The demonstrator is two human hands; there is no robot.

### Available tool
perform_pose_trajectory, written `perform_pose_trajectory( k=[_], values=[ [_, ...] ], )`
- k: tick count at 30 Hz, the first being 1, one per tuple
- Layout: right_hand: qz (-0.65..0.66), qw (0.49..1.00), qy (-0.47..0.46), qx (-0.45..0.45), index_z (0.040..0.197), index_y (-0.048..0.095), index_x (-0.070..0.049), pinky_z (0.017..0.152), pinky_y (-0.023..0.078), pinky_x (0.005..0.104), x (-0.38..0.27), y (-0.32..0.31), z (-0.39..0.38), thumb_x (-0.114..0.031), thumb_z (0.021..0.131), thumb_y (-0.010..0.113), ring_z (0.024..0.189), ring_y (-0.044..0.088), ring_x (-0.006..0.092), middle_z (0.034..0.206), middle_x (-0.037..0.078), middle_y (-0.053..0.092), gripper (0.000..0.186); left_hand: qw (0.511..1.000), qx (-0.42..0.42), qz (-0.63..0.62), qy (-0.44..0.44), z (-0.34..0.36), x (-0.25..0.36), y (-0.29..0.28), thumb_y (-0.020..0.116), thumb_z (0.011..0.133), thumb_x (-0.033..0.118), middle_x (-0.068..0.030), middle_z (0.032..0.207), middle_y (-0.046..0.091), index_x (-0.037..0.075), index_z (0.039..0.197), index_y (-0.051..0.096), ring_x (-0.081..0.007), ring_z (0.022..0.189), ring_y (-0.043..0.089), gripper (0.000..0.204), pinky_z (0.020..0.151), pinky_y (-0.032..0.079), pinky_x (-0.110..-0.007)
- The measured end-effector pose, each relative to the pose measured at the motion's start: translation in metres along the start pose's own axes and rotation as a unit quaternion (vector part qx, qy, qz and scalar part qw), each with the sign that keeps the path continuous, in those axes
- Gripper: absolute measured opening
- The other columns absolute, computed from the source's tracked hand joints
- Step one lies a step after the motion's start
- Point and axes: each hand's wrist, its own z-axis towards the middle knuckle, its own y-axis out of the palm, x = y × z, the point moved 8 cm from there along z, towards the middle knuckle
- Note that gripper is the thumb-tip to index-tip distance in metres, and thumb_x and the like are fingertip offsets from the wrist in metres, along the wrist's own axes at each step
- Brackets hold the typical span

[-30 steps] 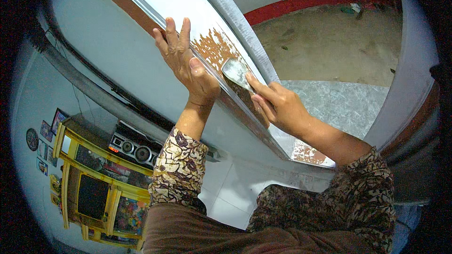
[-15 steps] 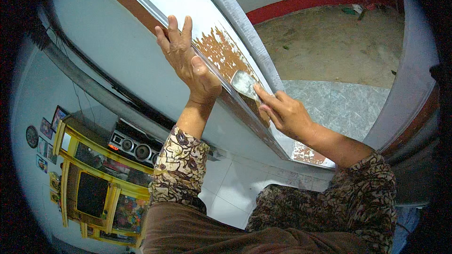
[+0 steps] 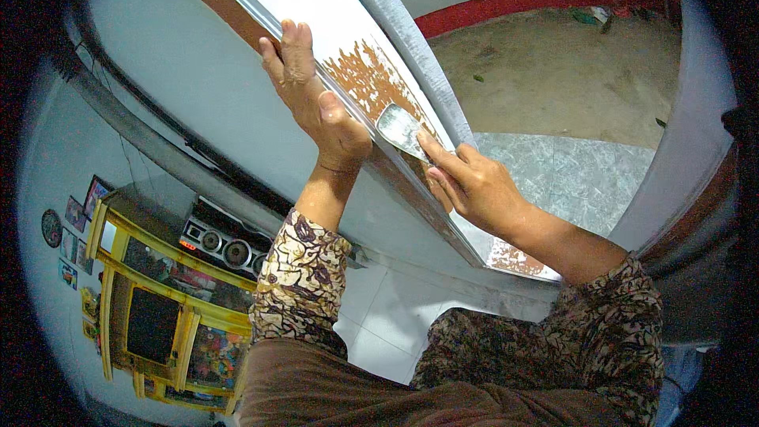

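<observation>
My right hand (image 3: pixel 484 190) grips a scraper (image 3: pixel 401 128) with a broad, whitish, smeared blade, its index finger stretched along the blade. The blade lies against the frame panel (image 3: pixel 365 79), where white paint is broken up and brown shows through in ragged patches. My left hand (image 3: pixel 312 95) rests against the metal-coloured edge strip (image 3: pixel 273 20) of the frame, fingers stretched out and pointing up, holding nothing. Below my right forearm, the foot of the frame has another patch of flaked white over brown (image 3: pixel 514 257). The scraper's handle is mostly hidden in my right hand.
Beyond the opening lie grey tiles (image 3: pixel 553 174) and bare ground (image 3: pixel 553 79) up to a red-banded wall (image 3: pixel 553 1). At lower left stand a yellow cabinet (image 3: pixel 183 312) and a stereo (image 3: pixel 221 245). White floor tiles (image 3: pixel 387 324) lie beneath me.
The scraper and my right hand have shifted slightly up and left along the panel. My left hand stays at the frame's edge, its fingers now closer together.
</observation>
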Motion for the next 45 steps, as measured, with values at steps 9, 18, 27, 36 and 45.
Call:
perform_pose_trajectory(
  k=[9,18,27,36,45],
  values=[
    [-0.027,0.999,0.003,-0.018,0.139,0.048,-0.021,0.051,0.052,0.0445,-0.004,0.007,0.005,-0.026,0.091,0.063,0.059,0.061,0.0354,0.079,0.018,0.056,0.050,1.000,0.000,-0.011,-0.004,-0.001,0.000,-0.001,0.013,0.096,0.036,-0.0148,0.151,0.033,0.000,0.144,0.032,-0.0416,0.145,0.011,0.063,0.117,0.009,-0.053],
    [-0.014,1.000,0.006,0.010,0.140,0.048,-0.022,0.054,0.049,0.0427,-0.004,-0.002,0.009,-0.019,0.092,0.061,0.058,0.056,0.0321,0.075,0.014,0.052,0.049,1.000,0.021,-0.006,-0.017,-0.003,-0.002,0.000,0.007,0.098,0.046,-0.0181,0.147,0.036,0.001,0.143,0.033,-0.0388,0.143,0.019,0.069,0.117,0.007,-0.055],
    [0.017,1.000,0.013,-0.005,0.140,0.046,-0.022,0.053,0.053,0.0473,-0.003,0.004,0.008,-0.028,0.094,0.059,0.061,0.061,0.0390,0.080,0.020,0.057,0.048,0.999,0.017,-0.002,-0.038,-0.003,-0.004,0.001,0.009,0.098,0.047,-0.0180,0.148,0.035,0.002,0.144,0.032,-0.0429,0.142,0.015,0.068,0.117,0.007,-0.055],
    [-0.003,0.997,0.073,-0.007,0.138,0.051,-0.017,0.065,0.049,0.0436,0.006,-0.007,0.025,-0.019,0.094,0.059,0.069,0.059,0.0353,0.077,0.020,0.058,0.045,0.999,0.000,-0.015,-0.045,-0.004,-0.004,0.001,0.015,0.097,0.040,-0.0149,0.154,0.028,0.000,0.145,0.028,-0.0371,0.146,0.008,0.064,0.118,0.009,-0.051],
    [0.037,0.996,0.081,0.016,0.135,0.054,-0.014,0.067,0.049,0.0421,0.023,-0.008,0.035,-0.017,0.094,0.058,0.071,0.062,0.0354,0.079,0.024,0.061,0.041,1.000,-0.003,0.005,-0.019,-0.003,-0.002,0.002,0.015,0.099,0.043,-0.0159,0.152,0.030,0.000,0.143,0.031,-0.0394,0.145,0.010,0.064,0.118,0.008,-0.053]
  ],
)
